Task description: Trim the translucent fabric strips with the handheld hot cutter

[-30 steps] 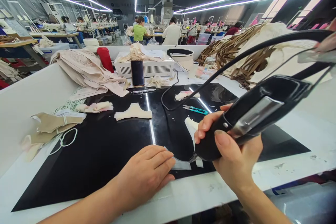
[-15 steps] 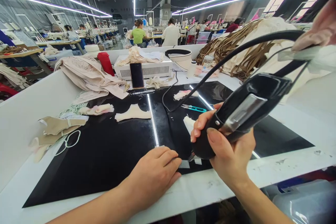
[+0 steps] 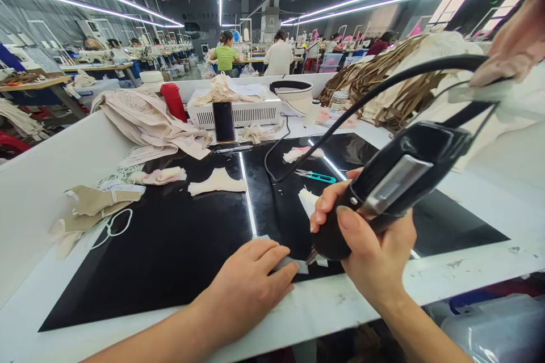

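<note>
My right hand (image 3: 374, 244) is wrapped round a black corded hand tool (image 3: 409, 173) with a metal plate on its side. Its narrow metal tip (image 3: 313, 256) points down at the end of a small grey-white strip (image 3: 302, 266) on the black mat (image 3: 170, 261). Resting palm down near the mat's front edge, my left hand (image 3: 255, 278) lies with its fingers over the strip's left part, which they partly hide. Just beyond the tool sits a cream fabric piece (image 3: 309, 202), partly covered by my right hand.
Turquoise thread snips (image 3: 317, 176) and a shaped cream piece (image 3: 217, 181) lie on the mat. A phone (image 3: 223, 122) leans against a vented white box (image 3: 255, 113). Beige fabric (image 3: 149, 122) is heaped at left, brown straps (image 3: 383, 82) at right. The tool's cable (image 3: 336, 130) arches across the mat.
My left fingers have shifted slightly, and more of the grey-white strip shows beside them. The tool stays at almost the same spot in my right hand.
</note>
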`<act>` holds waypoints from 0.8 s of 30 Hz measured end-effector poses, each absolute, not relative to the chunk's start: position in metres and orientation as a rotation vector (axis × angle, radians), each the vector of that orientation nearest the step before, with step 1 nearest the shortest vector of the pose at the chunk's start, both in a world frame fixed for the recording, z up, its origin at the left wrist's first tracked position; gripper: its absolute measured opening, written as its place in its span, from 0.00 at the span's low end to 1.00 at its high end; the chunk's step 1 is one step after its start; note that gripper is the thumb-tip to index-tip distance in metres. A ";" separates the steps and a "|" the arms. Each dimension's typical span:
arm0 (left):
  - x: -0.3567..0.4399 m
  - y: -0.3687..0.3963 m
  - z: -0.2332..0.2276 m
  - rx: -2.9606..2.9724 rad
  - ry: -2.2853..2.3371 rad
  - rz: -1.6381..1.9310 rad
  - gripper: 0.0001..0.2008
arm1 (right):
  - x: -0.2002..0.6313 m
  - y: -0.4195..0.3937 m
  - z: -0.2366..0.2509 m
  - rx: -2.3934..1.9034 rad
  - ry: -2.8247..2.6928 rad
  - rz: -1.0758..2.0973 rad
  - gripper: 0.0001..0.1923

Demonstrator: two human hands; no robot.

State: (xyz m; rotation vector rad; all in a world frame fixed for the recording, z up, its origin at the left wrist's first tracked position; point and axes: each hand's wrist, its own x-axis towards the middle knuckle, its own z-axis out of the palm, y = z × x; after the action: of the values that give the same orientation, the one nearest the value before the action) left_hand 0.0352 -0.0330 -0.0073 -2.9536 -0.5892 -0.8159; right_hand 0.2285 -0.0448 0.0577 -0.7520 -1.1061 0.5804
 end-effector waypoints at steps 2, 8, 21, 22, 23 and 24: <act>0.035 -0.033 -0.009 -2.947 -0.581 -0.813 0.09 | 0.230 -0.047 0.059 -0.746 -1.091 0.585 0.18; 0.035 -0.032 -0.014 -2.915 -0.557 -0.811 0.09 | 0.228 -0.052 0.056 -0.739 -1.118 0.592 0.16; -0.021 -0.041 0.025 -3.098 -0.949 -0.703 0.17 | 0.222 -0.054 0.076 -0.813 -1.186 0.565 0.20; -0.030 -0.042 0.024 -3.083 -1.028 -0.706 0.17 | 0.218 -0.054 0.077 -0.828 -1.200 0.571 0.18; -0.037 -0.044 0.023 -3.066 -1.099 -0.709 0.17 | 0.214 -0.053 0.079 -0.825 -1.201 0.595 0.17; -0.042 -0.046 0.021 -3.049 -1.160 -0.713 0.17 | 0.209 -0.052 0.079 -0.805 -1.191 0.634 0.17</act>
State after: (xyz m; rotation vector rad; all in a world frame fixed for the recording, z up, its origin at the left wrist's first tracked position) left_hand -0.0424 -0.0465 0.0210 -3.0490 -1.1598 -0.7130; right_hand 0.2090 -0.0523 0.0791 -0.8054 -1.1906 0.6340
